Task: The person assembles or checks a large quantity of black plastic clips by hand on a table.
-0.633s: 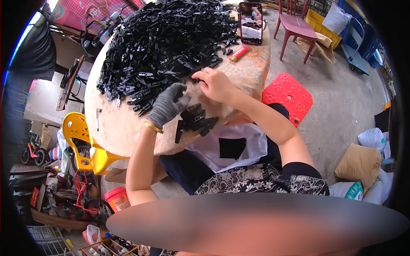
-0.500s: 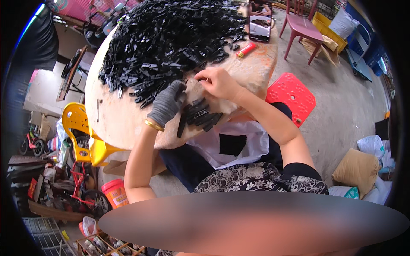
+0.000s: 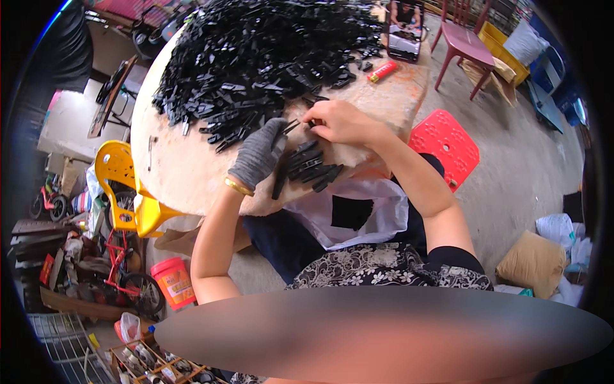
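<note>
My left hand (image 3: 259, 153), in a grey knit glove with a gold bangle at the wrist, pinches a slim black clip-like piece (image 3: 291, 127) whose two thin prongs point toward the other hand. Bare, my right hand (image 3: 345, 121) has thumb and fingers pressed together just right of those prongs, around a small dark bit mostly hidden by the fingertips. Both are over the near part of a round pale table (image 3: 173, 182). A big heap of black plastic pieces (image 3: 256, 57) covers its far side. Just below my hands lies a small group of longer black pieces (image 3: 310, 165).
A red lighter (image 3: 382, 72) and a phone (image 3: 405, 32) lie at the table's right. A white bag (image 3: 387, 217) spreads over my lap. Around stand a red stool (image 3: 444, 147), a yellow chair (image 3: 115, 166), an orange-red bucket (image 3: 173, 281) and a maroon chair (image 3: 467, 51).
The view has shifted, so the table sits slightly further right. My hands have come closer together, and the two-pronged black piece now shows between them.
</note>
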A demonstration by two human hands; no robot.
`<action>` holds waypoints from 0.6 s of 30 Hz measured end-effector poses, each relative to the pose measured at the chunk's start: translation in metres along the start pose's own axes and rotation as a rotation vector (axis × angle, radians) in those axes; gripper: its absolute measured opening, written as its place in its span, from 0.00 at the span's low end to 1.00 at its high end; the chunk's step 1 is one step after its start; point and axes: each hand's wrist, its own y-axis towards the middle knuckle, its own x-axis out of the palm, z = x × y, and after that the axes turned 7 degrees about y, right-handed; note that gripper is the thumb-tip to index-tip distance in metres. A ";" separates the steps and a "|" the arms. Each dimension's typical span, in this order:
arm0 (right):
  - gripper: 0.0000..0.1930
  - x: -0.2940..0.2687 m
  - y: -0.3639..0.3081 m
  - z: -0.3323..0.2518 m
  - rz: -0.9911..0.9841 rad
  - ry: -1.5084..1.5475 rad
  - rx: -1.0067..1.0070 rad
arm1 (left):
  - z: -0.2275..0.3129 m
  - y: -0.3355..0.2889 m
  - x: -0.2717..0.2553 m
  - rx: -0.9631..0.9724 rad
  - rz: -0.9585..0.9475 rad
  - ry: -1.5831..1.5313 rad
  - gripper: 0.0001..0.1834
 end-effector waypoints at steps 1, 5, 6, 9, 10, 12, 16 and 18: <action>0.10 0.002 0.001 0.004 0.013 0.052 -0.002 | 0.004 0.000 0.000 0.006 0.010 0.052 0.16; 0.12 0.006 0.001 0.005 0.058 0.045 -0.010 | 0.005 0.000 0.003 0.035 0.009 0.121 0.13; 0.13 0.008 0.000 0.002 0.054 -0.010 -0.005 | 0.007 0.000 0.002 0.009 -0.017 0.141 0.12; 0.12 0.010 -0.003 -0.001 0.098 0.002 -0.008 | 0.012 0.001 -0.003 -0.069 -0.020 0.126 0.10; 0.11 0.010 -0.005 -0.002 0.115 0.051 -0.016 | 0.013 0.001 -0.006 -0.096 -0.024 0.129 0.09; 0.10 0.006 -0.006 0.005 0.106 0.061 -0.068 | 0.013 0.002 -0.006 -0.097 0.000 0.127 0.09; 0.07 0.007 -0.006 0.007 0.110 0.062 -0.063 | 0.011 0.003 -0.003 -0.013 0.008 0.107 0.11; 0.07 0.009 -0.006 0.008 0.113 0.059 -0.074 | 0.010 0.002 -0.001 -0.008 0.008 0.100 0.11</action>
